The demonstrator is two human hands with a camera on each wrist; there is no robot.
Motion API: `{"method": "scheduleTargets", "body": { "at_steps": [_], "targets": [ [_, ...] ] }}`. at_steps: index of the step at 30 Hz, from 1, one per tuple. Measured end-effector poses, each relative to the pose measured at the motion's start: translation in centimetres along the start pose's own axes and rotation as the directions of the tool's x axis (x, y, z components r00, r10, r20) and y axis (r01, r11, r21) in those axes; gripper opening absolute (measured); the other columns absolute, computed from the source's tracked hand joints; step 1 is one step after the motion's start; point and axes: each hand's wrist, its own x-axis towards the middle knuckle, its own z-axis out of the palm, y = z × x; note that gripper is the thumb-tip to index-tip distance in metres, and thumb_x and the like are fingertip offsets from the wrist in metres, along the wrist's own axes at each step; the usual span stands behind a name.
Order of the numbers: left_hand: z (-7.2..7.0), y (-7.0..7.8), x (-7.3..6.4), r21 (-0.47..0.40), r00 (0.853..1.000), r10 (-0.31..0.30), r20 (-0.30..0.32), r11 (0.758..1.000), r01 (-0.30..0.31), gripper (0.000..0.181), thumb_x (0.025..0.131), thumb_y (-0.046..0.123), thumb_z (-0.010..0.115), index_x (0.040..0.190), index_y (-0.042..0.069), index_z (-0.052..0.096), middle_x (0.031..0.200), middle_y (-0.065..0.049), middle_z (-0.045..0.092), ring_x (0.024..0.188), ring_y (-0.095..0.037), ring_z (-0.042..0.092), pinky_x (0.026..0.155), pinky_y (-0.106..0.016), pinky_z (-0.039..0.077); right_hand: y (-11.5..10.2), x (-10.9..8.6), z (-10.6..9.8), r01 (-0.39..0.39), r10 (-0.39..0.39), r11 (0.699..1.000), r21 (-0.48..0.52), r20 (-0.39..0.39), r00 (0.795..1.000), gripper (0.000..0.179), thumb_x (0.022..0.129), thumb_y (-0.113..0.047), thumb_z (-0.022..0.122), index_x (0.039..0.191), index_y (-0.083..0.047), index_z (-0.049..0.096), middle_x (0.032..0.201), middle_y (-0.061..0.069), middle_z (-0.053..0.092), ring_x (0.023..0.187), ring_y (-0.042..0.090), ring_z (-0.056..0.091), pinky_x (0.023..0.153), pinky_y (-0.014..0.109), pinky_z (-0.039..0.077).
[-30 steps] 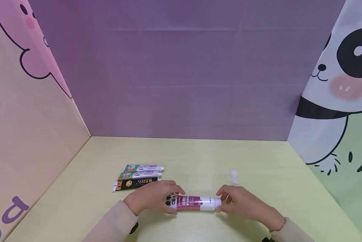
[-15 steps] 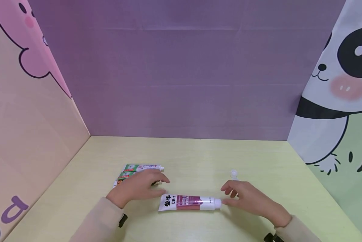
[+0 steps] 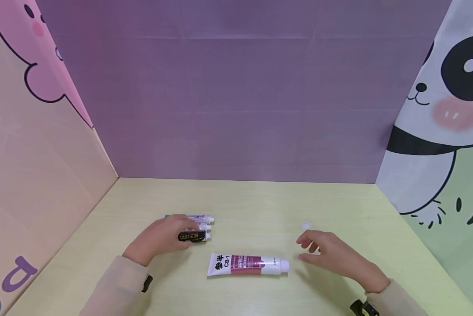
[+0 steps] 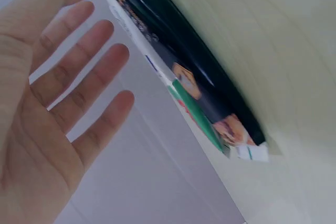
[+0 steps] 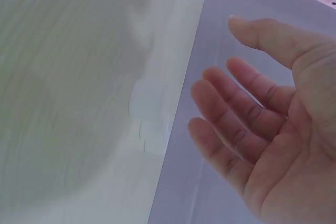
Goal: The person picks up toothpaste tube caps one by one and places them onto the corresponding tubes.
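Note:
In the head view my left hand (image 3: 163,235) reaches over a row of toothpaste tubes, its thumb at the near edge of the black toothpaste tube (image 3: 193,237). It covers the left part of the row. The left wrist view shows its fingers (image 4: 89,103) spread and fairly straight beside the black tube. Behind that tube lie two green-and-white toothpaste tubes (image 3: 204,219). A white-and-maroon toothpaste tube (image 3: 248,265) lies on the table between the hands, capped end to the right. My right hand (image 3: 331,254) hovers right of that cap, fingers loosely bent, holding nothing.
Small translucent caps (image 5: 147,100) stand on the table (image 3: 260,206) just beyond my right hand, which partly hides them in the head view. A purple backdrop (image 3: 236,109) rises behind the table, with printed panels at both sides.
My left hand has let go of the white-and-maroon toothpaste tube and moved left and back to the tube row. My right hand has drawn off slightly to the right of its cap.

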Motion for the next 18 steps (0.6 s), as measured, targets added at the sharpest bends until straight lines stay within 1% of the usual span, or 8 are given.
{"method": "scheduleTargets", "body": {
  "at_steps": [3,6,13,18],
  "targets": [
    [0.1,-0.3,-0.1,0.010,0.999,-0.037,0.016,0.999,0.036,0.030,0.078,0.014,0.083,0.107,0.016,0.075,0.108,0.001,0.068,0.099,-0.020,0.063,0.085,-0.043,0.053,0.1,-0.1,-0.2,-0.004,0.004,1.000,-0.003,-0.006,1.000,0.032,0.091,-0.030,0.075,0.112,-0.009,0.065,0.101,0.000,0.066,0.085,0.007,0.062,0.072,0.033,0.053],
    [0.2,-0.6,-0.2,0.020,0.998,-0.057,0.032,0.998,0.056,0.032,0.077,0.014,0.085,0.107,0.015,0.075,0.109,0.000,0.068,0.100,-0.022,0.063,0.086,-0.044,0.053,0.3,-0.2,-0.4,-0.008,0.007,1.000,-0.007,-0.007,1.000,0.032,0.091,-0.030,0.075,0.112,-0.009,0.065,0.102,0.000,0.066,0.085,0.007,0.062,0.071,0.033,0.053],
    [0.5,-1.1,0.0,0.043,0.998,-0.058,0.023,0.997,0.057,0.033,0.074,0.015,0.087,0.105,0.017,0.074,0.109,-0.002,0.069,0.099,-0.022,0.063,0.085,-0.044,0.053,1.0,-0.1,-0.8,-0.002,0.002,0.999,-0.040,-0.013,1.000,0.030,0.090,-0.027,0.076,0.111,-0.008,0.066,0.102,0.001,0.067,0.085,0.009,0.062,0.070,0.031,0.054],
    [0.8,-1.4,0.0,0.061,0.999,-0.041,0.016,0.997,0.040,0.033,0.072,0.016,0.088,0.103,0.017,0.075,0.108,-0.001,0.068,0.098,-0.022,0.063,0.085,-0.044,0.053,1.4,-0.1,-1.0,-0.015,0.014,0.998,-0.056,-0.018,1.000,0.028,0.089,-0.024,0.076,0.109,-0.007,0.066,0.103,0.003,0.068,0.084,0.014,0.063,0.071,0.032,0.054]
  ]
}}
